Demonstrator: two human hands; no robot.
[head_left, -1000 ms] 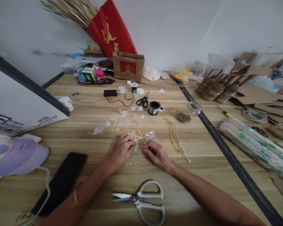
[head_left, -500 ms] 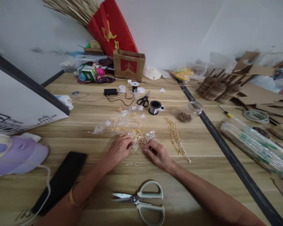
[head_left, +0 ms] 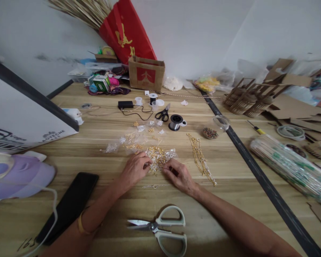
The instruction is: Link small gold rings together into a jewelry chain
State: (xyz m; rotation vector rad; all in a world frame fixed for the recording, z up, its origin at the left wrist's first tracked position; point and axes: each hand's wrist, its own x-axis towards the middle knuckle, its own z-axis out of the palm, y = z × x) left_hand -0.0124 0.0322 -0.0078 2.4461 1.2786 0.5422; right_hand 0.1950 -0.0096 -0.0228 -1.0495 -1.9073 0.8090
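The person's left hand (head_left: 135,167) curls at eight o'clock of the gold-and-silver jewellery findings (head_left: 157,156), heaped unsorted between both hands; a short silver chain (head_left: 154,186) lies at six. The right hand (head_left: 178,175) curls at four; whether either's fingertips pinch anything cannot be told. Gold chains (head_left: 202,163), seemingly linked up, lie at three.

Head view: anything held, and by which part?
Cannot tell: left hand and right hand flank a heap of small gold and silver pieces; any grip is indistinct.
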